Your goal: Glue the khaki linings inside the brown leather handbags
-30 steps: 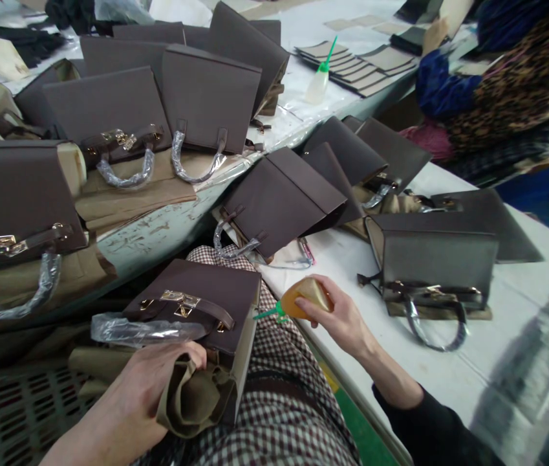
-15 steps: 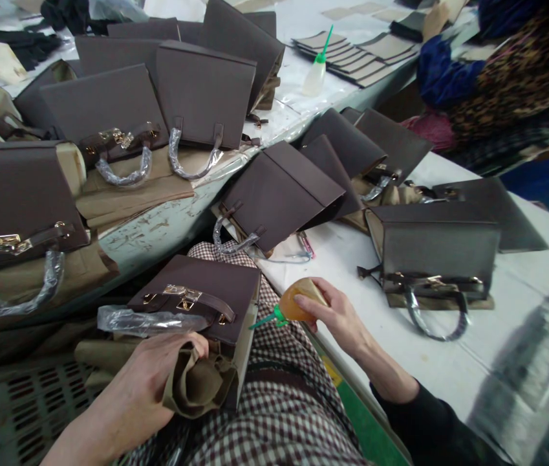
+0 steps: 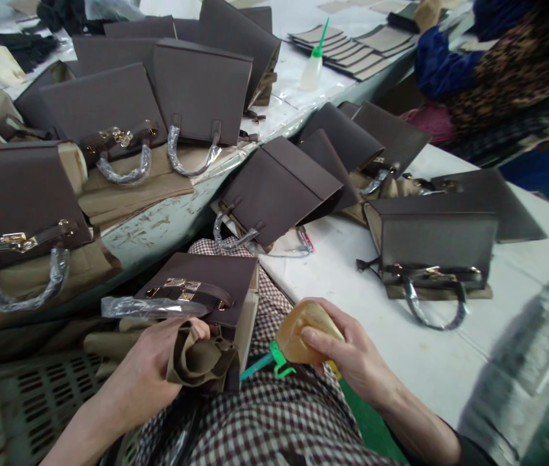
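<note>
A dark brown handbag (image 3: 206, 278) with gold clasps and a plastic-wrapped handle (image 3: 148, 307) lies across the lap. My left hand (image 3: 158, 362) grips its near end, at the bunched olive-brown lining (image 3: 201, 359); some fingertips are hidden behind the cloth. In my right hand (image 3: 346, 346) is a squeeze bottle (image 3: 303, 330) of amber liquid, fingers wrapped round it. Its green nozzle (image 3: 257, 366) points left and down, the tip at the lower end of the bag's pale side edge.
More brown handbags (image 3: 201, 90) crowd the left table and the white right table (image 3: 332, 265). Another green-tipped bottle (image 3: 312, 70) stands at the back near flat pieces (image 3: 352, 55). A plastic basket (image 3: 46, 401) is at lower left. A person's blue sleeve (image 3: 441, 61) shows at upper right.
My right hand has lowered the bottle and brought it nearer, its nozzle tip sliding down along the bag's side edge. My left hand still holds the lining, and the bag has tilted slightly.
</note>
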